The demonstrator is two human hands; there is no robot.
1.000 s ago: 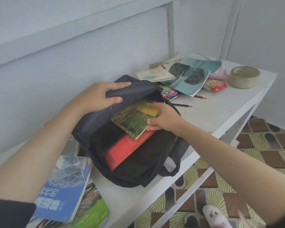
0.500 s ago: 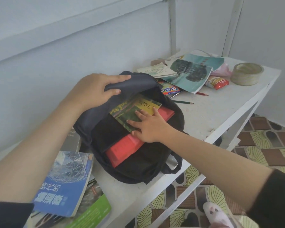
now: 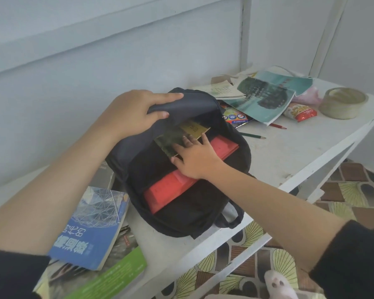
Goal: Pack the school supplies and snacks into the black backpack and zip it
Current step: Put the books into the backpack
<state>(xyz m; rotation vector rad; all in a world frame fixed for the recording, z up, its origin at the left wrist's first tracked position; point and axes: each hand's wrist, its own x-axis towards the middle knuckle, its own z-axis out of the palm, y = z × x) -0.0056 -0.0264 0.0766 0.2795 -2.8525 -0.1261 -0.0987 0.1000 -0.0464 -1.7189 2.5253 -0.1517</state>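
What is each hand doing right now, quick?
Left hand: closed, gripping the flap of the black backpack.
Right hand: open, straight fingers pressing the green-and-yellow book inside the backpack.

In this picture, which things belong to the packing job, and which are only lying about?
Belong to the job: black backpack, held open by the left hand; yellow-green book under the right hand; red book inside; blue book; teal notebook; snack packet; green pencil.
Probably only lying about: tape roll; pink slipper.
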